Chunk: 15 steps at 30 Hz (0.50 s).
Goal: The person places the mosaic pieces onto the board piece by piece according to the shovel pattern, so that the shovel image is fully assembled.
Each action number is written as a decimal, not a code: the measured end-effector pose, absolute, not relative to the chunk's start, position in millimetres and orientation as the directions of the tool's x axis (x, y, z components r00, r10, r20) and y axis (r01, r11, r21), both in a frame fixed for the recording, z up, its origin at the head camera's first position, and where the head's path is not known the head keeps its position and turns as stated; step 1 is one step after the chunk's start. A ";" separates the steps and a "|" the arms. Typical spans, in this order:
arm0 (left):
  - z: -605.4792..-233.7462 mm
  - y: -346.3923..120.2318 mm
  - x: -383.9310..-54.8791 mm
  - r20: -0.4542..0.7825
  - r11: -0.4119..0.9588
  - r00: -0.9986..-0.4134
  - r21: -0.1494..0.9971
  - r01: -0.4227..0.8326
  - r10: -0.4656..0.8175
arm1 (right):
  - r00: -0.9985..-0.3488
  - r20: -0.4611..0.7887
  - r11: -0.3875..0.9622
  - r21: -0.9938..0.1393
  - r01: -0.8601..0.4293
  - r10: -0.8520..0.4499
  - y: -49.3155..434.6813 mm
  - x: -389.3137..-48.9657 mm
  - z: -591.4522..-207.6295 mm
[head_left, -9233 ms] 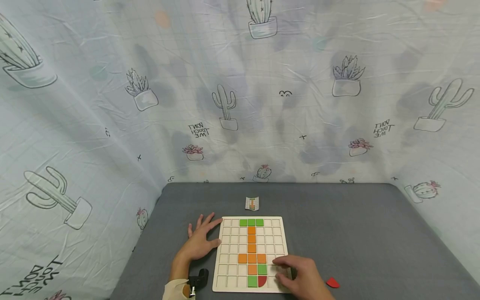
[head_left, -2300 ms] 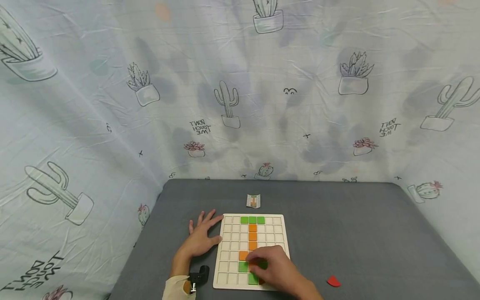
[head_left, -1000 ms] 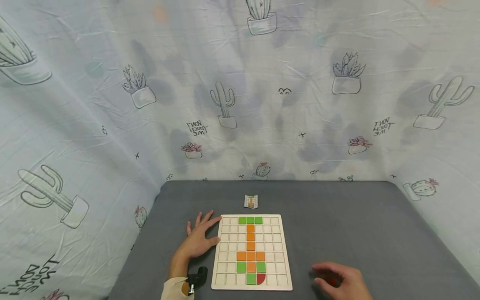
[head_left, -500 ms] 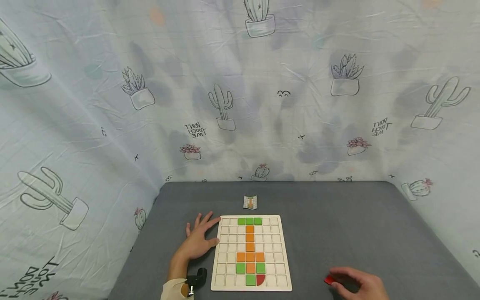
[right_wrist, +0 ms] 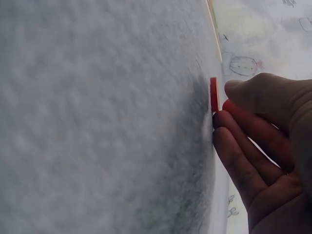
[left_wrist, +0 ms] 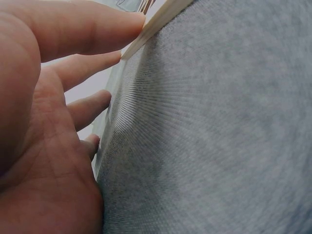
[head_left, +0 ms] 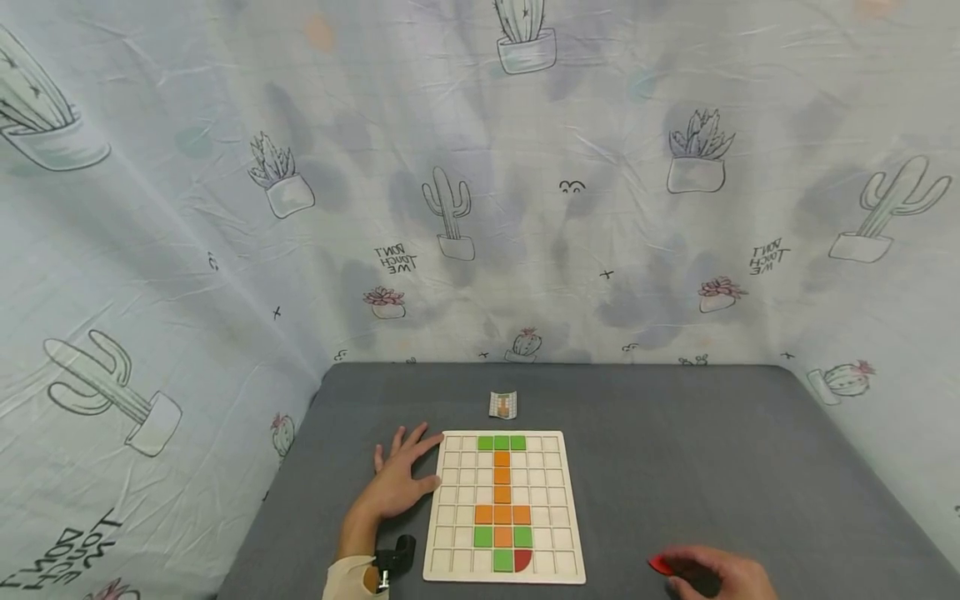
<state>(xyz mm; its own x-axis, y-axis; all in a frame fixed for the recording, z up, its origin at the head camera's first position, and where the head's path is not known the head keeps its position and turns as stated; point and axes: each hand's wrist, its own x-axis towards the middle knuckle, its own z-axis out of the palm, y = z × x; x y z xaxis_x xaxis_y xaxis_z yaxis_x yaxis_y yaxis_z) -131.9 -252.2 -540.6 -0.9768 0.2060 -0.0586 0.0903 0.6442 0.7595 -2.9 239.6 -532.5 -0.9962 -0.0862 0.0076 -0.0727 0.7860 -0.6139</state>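
A pale wooden grid board (head_left: 458, 537) holds green squares (head_left: 501, 443), orange squares (head_left: 502, 477) and a red quarter-round tile (head_left: 522, 560). My left hand (head_left: 397, 486) lies spread at the board's left side, with the index fingertip at the far corner and the thumb at the edge. In the left wrist view its fingers (left_wrist: 87, 34) reach the board's rim (left_wrist: 158, 20). Well right of the board, my right hand (head_left: 723, 573) is beside a loose red tile (head_left: 660, 565). The right wrist view shows this tile (right_wrist: 213, 94) near the cloth, fingertips by its edge, thumb apart.
A small printed card (head_left: 503, 405) with a grid pattern lies behind the board. Grey cloth (head_left: 675, 450) covers the table, and a cactus-print curtain (head_left: 480, 208) hangs behind and at the sides. A black wrist camera (head_left: 396, 556) sits on my left wrist.
A green square has been added left of the lower orange square. My right hand has left the board and moved right to the loose red tile. My left hand has stayed put.
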 end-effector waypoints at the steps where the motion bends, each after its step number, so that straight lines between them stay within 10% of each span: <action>1: -540.4 -252.0 -131.9 -0.060 0.645 -0.977 0.759 0.088 0.204 | -0.994 -0.004 0.770 -0.632 -0.085 -0.113 240.0 -2.9 -532.0; 15: -540.0 -251.4 -131.0 -0.057 0.648 -0.978 0.757 0.089 0.202 | -0.827 0.387 0.616 -0.551 -0.562 -0.408 244.5 -24.9 -547.9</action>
<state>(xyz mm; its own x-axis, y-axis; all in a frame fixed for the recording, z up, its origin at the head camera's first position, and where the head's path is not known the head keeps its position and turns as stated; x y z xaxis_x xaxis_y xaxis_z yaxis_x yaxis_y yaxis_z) -131.0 -251.4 -540.0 -0.9778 0.2017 -0.0574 0.0893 0.6478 0.7565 -24.9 244.5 -547.9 -0.8269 -0.4083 0.3868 -0.5622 0.6164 -0.5513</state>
